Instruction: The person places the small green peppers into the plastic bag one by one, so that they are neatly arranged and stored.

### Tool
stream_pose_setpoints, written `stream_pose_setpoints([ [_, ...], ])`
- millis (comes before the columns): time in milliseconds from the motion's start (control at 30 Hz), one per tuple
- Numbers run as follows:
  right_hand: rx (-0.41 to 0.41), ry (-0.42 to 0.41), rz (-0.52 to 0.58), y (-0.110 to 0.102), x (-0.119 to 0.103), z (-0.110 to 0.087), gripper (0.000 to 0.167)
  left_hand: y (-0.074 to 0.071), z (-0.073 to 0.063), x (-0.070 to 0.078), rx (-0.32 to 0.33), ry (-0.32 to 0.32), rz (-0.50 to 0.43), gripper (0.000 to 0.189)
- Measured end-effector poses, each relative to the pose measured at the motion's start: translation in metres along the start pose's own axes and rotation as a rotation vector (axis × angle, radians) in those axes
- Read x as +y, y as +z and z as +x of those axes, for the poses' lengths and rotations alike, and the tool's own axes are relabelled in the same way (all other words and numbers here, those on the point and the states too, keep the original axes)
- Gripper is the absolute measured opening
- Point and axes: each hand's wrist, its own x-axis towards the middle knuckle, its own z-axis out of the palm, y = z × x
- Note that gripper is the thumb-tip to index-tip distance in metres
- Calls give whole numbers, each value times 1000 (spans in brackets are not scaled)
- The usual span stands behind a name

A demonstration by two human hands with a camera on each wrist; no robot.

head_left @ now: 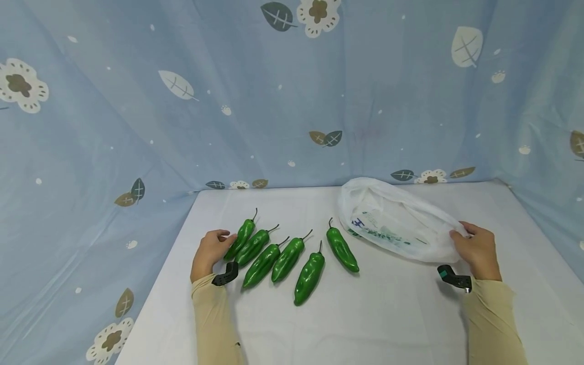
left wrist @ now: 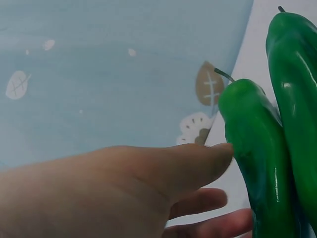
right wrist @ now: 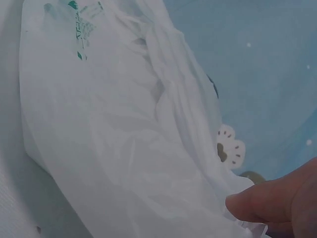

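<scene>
The left hand [head_left: 211, 251], fingers loosely extended rather than wrapped round anything, sits at the left flank of the leftmost glossy green long pepper [head_left: 239, 238], thumb tip right up against its skin in the left wrist view. Over on the right, the right hand [head_left: 476, 248] is pinching the right end of a crumpled white thin-plastic bag [head_left: 392, 225] with green and blue print, thumb on the near side of the edge. Beige long sleeves [head_left: 214, 319] cover both arms, and a black wrist device [head_left: 226, 275] sits by each hand.

Moving out from the left hand, a second green pepper [head_left: 253, 247] lies alongside the first, then a third [head_left: 262, 266] and a fourth [head_left: 288, 259] close together, a fifth [head_left: 309, 279] nearest the near side, and a sixth [head_left: 342, 249] slanting the other way, just left of the bag. All six rest on a white cloth-covered table [head_left: 388, 314], stems towards the far side. Beyond hangs a blue fabric curtain [head_left: 255, 101] patterned with leaves and flowers.
</scene>
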Motion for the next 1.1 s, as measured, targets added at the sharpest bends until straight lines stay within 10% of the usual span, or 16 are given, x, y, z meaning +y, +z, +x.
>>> stream_pose_setpoints([
  [1100,-23,-3,18,1,-3,-3,60,6,1,6,6,30,-1,48],
])
